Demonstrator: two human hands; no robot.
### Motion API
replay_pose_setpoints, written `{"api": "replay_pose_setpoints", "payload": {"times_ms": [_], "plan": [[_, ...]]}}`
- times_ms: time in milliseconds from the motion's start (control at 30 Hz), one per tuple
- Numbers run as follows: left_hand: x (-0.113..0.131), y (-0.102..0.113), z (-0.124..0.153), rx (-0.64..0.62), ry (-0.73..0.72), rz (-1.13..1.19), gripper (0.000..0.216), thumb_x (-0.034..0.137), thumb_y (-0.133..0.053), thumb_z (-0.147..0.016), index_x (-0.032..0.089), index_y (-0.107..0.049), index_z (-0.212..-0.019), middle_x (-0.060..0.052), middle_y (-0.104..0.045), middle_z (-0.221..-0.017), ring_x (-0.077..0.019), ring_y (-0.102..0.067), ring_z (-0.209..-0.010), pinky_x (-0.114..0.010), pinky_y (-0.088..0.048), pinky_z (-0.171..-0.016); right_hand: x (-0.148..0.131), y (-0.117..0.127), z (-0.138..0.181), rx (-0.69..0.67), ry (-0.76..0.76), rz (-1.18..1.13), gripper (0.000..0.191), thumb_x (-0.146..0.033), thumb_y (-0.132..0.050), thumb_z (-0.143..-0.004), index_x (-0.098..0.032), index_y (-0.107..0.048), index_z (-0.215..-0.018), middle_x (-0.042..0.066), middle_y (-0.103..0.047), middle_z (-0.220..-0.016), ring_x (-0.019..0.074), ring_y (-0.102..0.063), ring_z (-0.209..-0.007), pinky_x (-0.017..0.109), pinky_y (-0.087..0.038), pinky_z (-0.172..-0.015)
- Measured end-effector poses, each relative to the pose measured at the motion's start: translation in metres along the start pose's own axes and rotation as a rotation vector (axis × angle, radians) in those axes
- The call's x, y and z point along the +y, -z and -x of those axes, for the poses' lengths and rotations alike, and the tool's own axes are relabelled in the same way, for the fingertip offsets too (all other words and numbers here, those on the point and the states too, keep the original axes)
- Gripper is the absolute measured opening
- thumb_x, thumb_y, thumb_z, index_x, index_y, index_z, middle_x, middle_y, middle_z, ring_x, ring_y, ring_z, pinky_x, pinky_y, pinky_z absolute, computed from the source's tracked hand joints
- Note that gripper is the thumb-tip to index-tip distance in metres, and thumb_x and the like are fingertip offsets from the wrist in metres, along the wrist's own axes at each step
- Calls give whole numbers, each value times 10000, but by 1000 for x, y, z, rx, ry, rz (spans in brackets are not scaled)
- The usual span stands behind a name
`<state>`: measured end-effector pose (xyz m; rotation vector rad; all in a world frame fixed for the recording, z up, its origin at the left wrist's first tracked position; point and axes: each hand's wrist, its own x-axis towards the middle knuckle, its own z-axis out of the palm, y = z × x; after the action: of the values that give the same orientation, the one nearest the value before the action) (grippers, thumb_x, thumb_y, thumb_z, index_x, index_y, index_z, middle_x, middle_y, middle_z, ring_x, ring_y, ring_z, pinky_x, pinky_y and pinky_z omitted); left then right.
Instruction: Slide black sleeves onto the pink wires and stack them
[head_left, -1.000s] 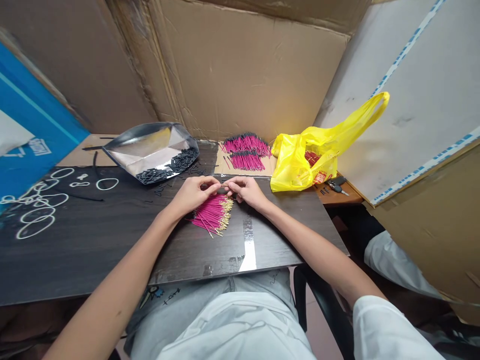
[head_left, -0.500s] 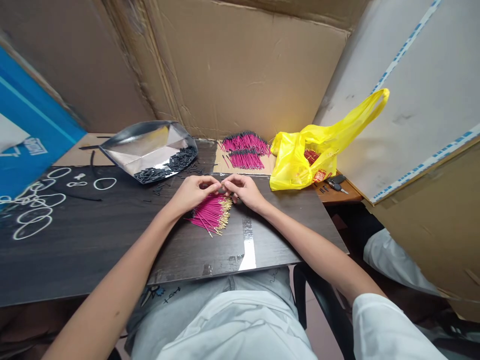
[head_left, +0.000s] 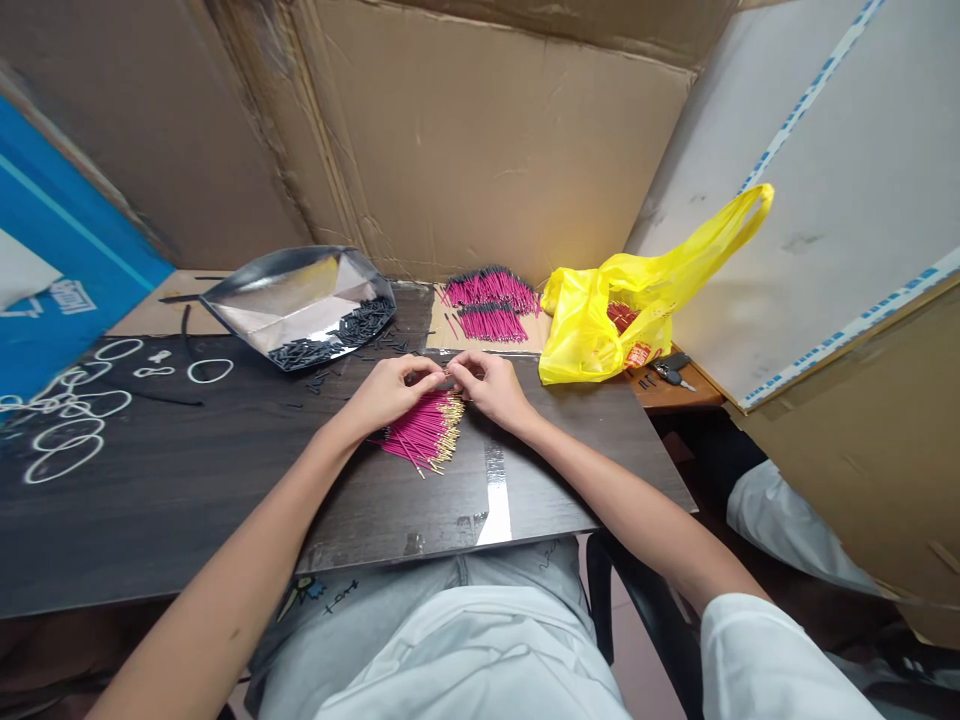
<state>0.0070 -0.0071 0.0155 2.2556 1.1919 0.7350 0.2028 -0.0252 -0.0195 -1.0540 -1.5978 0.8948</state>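
Observation:
My left hand [head_left: 390, 390] and my right hand [head_left: 491, 385] meet fingertip to fingertip over the dark board [head_left: 225, 480]. Both are pinched on a thin pink wire with a small black piece at its end; the piece is too small to make out well. Just below the fingers lies a fanned pile of pink wires with gold tips [head_left: 426, 432]. A silver foil bag [head_left: 300, 300] holding several small black sleeves [head_left: 337, 335] lies open behind my left hand.
A second heap of pink wires with black ends [head_left: 491, 303] lies at the back. A yellow plastic bag [head_left: 622, 310] stands to the right, keys [head_left: 671, 370] beside it. White rubber bands [head_left: 75, 410] are scattered at the left. Cardboard walls surround the board.
The hands have drawn closer together over the pile, the right one shifting slightly left. The view has barely moved.

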Motion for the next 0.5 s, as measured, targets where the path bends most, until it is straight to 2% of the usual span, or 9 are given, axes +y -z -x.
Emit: {"api": "replay_pose_setpoints", "payload": {"times_ms": [133, 267, 400, 500], "plan": [[-3, 1, -1, 9, -2, -19, 381, 527, -587, -905, 203, -788, -902, -65, -784, -930, -238, -660, -865, -340, -475, -813, 5, -1, -4, -68, -83, -277, 328, -500, -667, -898, -175, -693, -939, 22, -688, -794, 147, -661, -723, 253, -537, -641], [-6, 3, -1, -32, -16, 45, 389, 532, -593, -914, 191, -780, -905, -60, -770, -910, -234, -658, -873, -334, -477, -837, 11, 1, -10, -160, -157, -547, 429, -542, -794, -772, -167, -694, -956, 33, -700, -817, 147, -660, -725, 253, -561, -595], [-4, 5, -1, -115, -34, 104, 395, 521, -574, -938, 177, -764, -895, -50, -756, -877, -222, -657, -855, -321, -472, -836, 10, 4, -10, -240, -211, -590, 451, -525, -840, -738, -159, -693, -956, 35, -698, -819, 144, -652, -731, 253, -564, -589], [-3, 5, -1, -125, -38, 125, 394, 524, -580, -934, 175, -756, -886, -45, -754, -874, -220, -653, -853, -312, -473, -830, 9, 6, -10, -239, -230, -527, 416, -508, -813, -770, -167, -683, -969, 35, -694, -831, 145, -642, -727, 253, -552, -580]]}}
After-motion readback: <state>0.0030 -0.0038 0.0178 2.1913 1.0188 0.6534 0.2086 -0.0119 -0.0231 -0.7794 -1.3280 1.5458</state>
